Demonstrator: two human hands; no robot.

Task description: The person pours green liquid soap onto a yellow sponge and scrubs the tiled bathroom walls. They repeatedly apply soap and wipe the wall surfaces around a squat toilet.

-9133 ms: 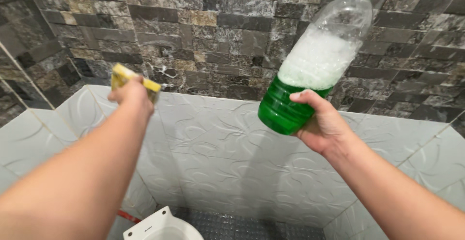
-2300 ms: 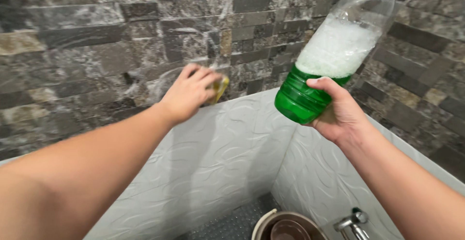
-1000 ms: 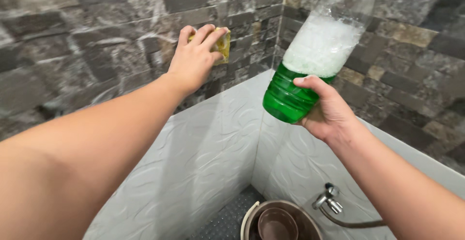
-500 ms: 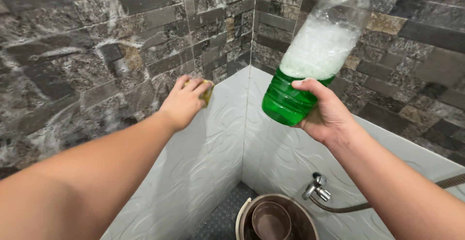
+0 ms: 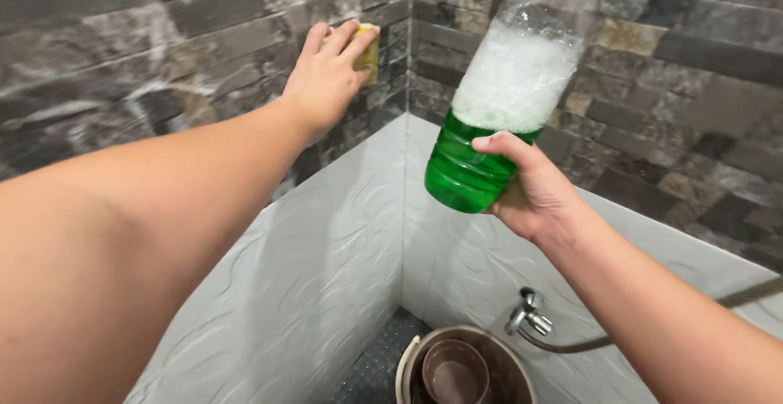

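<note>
My left hand (image 5: 326,78) presses a yellow sponge (image 5: 367,49) flat against the dark stone-tile wall (image 5: 204,37), close to the corner. Most of the sponge is hidden under my fingers. My right hand (image 5: 526,196) grips the lower part of a clear plastic bottle (image 5: 506,94), held upright and tilted slightly right. Green liquid fills the bottle's base, with white foam above it. The bottle's cap is out of view past the top edge.
White embossed tiles (image 5: 326,265) cover the lower walls on both sides of the corner. A brown bucket (image 5: 514,371) with a smaller scoop (image 5: 453,371) inside stands on the dark studded floor (image 5: 371,367). A metal tap (image 5: 530,318) with a hose sticks out of the right wall.
My left hand with the sponge has slid up the stone wall from the edge of the white tiles. Bottle and right hand have shifted slightly left.
</note>
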